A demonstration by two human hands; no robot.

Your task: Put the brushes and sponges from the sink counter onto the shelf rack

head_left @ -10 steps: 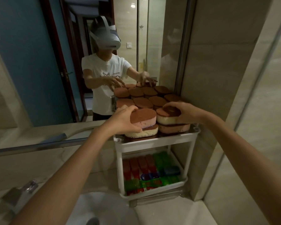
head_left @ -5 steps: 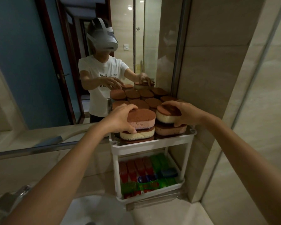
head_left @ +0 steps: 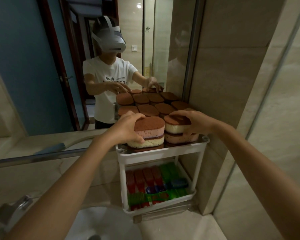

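Note:
A white two-tier shelf rack stands in the corner against the mirror. Its top tier is packed with stacked brown-topped sponges. My left hand grips a pink sponge with a brown top that lies on a cream sponge at the front left. My right hand grips a cream sponge with a brown top that lies on a pink sponge at the front right. Red and green brushes and a blue one fill the bottom tier.
The mirror behind the rack shows a person in a headset and doubles the sponges. A white sink basin lies below, a chrome faucet at its left. A tiled wall and a glass panel close the right side.
Both hands stay on their sponges at the rack's front. The sponges have settled slightly onto the stacks and the view has shifted a little.

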